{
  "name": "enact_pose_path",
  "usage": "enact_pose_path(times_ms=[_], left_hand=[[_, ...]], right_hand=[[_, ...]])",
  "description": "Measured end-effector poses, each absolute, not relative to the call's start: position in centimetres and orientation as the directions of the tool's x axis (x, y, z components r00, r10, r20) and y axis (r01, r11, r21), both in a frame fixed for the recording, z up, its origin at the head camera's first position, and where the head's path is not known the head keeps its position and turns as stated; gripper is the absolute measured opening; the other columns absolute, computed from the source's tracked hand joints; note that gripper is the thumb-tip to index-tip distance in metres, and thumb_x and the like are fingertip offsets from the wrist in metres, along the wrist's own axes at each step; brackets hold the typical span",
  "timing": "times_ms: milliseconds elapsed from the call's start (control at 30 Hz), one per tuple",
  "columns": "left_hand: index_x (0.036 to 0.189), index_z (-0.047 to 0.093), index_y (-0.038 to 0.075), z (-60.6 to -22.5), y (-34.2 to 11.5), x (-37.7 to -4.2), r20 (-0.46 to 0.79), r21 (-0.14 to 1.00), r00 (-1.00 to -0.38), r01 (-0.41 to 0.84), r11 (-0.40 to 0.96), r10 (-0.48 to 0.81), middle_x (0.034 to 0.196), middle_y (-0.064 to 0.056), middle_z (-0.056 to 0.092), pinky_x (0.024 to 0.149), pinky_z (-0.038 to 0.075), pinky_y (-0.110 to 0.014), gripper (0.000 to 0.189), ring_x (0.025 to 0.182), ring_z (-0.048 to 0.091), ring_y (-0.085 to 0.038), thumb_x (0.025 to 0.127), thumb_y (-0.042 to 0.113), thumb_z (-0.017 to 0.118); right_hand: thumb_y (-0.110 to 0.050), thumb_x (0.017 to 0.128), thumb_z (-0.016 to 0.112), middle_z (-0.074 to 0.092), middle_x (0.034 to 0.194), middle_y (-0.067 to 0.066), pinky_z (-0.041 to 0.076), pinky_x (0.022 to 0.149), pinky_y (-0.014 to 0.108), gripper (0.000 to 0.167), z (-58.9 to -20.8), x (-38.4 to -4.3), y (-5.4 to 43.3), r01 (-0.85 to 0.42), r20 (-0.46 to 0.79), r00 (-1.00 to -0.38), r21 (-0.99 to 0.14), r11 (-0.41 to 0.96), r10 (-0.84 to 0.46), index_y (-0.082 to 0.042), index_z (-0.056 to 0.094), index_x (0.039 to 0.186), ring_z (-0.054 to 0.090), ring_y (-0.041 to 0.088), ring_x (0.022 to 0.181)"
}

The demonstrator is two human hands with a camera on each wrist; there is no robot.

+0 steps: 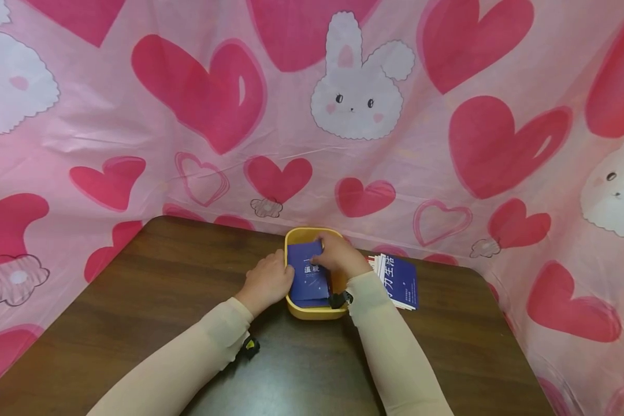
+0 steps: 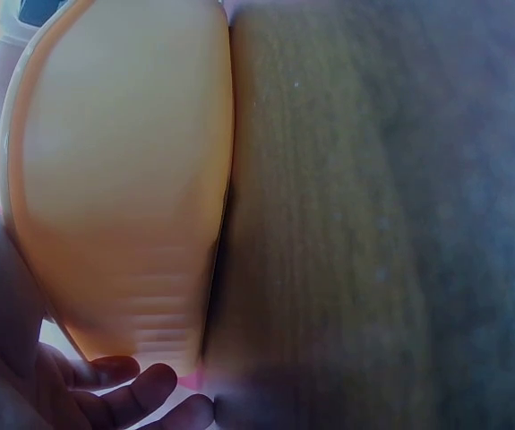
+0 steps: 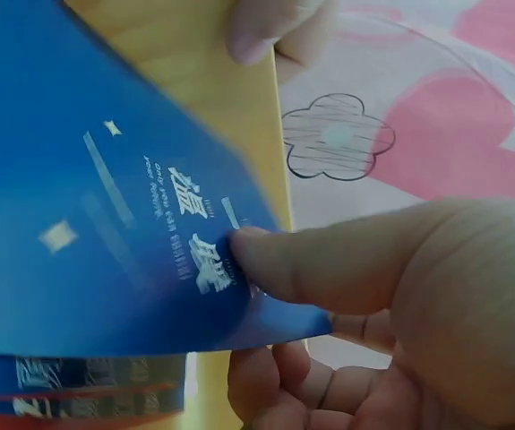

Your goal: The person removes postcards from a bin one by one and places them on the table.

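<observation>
Blue card is sitting in the mouth of the yellow box, just below centre of the head frame, its long axis running up and down the frame, roughly along the box's long sides. Right hand is the nearer one: it's pinching the card's upper right part from the right, thumb on the printed face, fingers underneath (right wrist view is showing this best). Left hand is holding the box's left wall, fingers curling round it; thumb is lying close to the card's left edge, can't tell if it's touching. Box contents: at least one more blue piece is showing under the card, near the bottom rim; more printed edges are peeking out at lower left in the right wrist view, can't count them. Stack of cards is lying on the table just right of the box, blue one on top, white edges fanning out on its left.
</observation>
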State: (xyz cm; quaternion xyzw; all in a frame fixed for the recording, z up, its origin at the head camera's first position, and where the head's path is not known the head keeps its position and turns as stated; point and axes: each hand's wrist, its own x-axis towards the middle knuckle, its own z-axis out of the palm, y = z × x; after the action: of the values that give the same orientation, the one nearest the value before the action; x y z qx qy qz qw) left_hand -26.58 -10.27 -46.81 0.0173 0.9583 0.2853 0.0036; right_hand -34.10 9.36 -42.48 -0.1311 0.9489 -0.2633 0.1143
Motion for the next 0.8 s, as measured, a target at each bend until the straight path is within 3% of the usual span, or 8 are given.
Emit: enact_pose_path(times_ms=[233, 433, 633, 800], left_hand=[[0.144, 0.058, 0.001, -46.8, -10.2, -26.6, -0.012, 0.555, -0.999, 0.021, 0.832, 0.034, 0.125, -0.019, 0.071, 0.098, 0.057, -0.07, 0.046, 0.117, 0.072, -0.039, 0.116, 0.037, 0.051], [0.144, 0.058, 0.003, -46.8, -10.1, -26.6, -0.023, 0.565, -0.999, 0.012, 0.825, 0.03, 0.123, -0.016, 0.071, 0.099, 0.058, -0.068, 0.045, 0.116, 0.071, -0.037, 0.116, 0.038, 0.053], [0.143, 0.059, 0.003, -46.9, -10.1, -26.6, -0.019, 0.572, -0.999, 0.011, 0.82, 0.027, 0.122, -0.015, 0.071, 0.099, 0.058, -0.068, 0.045, 0.115, 0.071, -0.036, 0.116, 0.039, 0.053], [0.144, 0.058, 0.003, -46.9, -10.2, -26.7, -0.022, 0.569, -0.999, 0.007, 0.823, 0.024, 0.124, -0.015, 0.071, 0.101, 0.056, -0.069, 0.045, 0.118, 0.071, -0.037, 0.116, 0.039, 0.052]], right_hand=[[-0.019, 0.101, 0.085, 0.076, 0.128, 0.018, 0.061, 0.111, 0.056, 0.04, -42.1, -34.3, 10.0, -0.169, -0.078, -0.962, -0.586, 0.792, -0.263, -0.006, 0.068, 0.135, 0.072, 0.036, 0.115], [-0.017, 0.105, 0.081, 0.08, 0.126, 0.018, 0.065, 0.105, 0.054, 0.027, -40.5, -34.5, 11.4, -0.113, -0.055, -0.976, -0.699, 0.706, -0.21, -0.011, 0.067, 0.128, 0.077, 0.035, 0.111], [-0.02, 0.107, 0.08, 0.082, 0.124, 0.017, 0.067, 0.1, 0.05, 0.031, -38.8, -34.6, 13.7, -0.101, 0.007, -0.99, -0.732, 0.673, -0.141, -0.011, 0.069, 0.134, 0.08, 0.034, 0.109], [-0.013, 0.106, 0.079, 0.079, 0.126, 0.023, 0.068, 0.096, 0.056, 0.038, -38.4, -34.7, 16.1, -0.087, 0.036, -0.995, -0.808, 0.583, -0.098, -0.007, 0.068, 0.142, 0.081, 0.039, 0.11]])
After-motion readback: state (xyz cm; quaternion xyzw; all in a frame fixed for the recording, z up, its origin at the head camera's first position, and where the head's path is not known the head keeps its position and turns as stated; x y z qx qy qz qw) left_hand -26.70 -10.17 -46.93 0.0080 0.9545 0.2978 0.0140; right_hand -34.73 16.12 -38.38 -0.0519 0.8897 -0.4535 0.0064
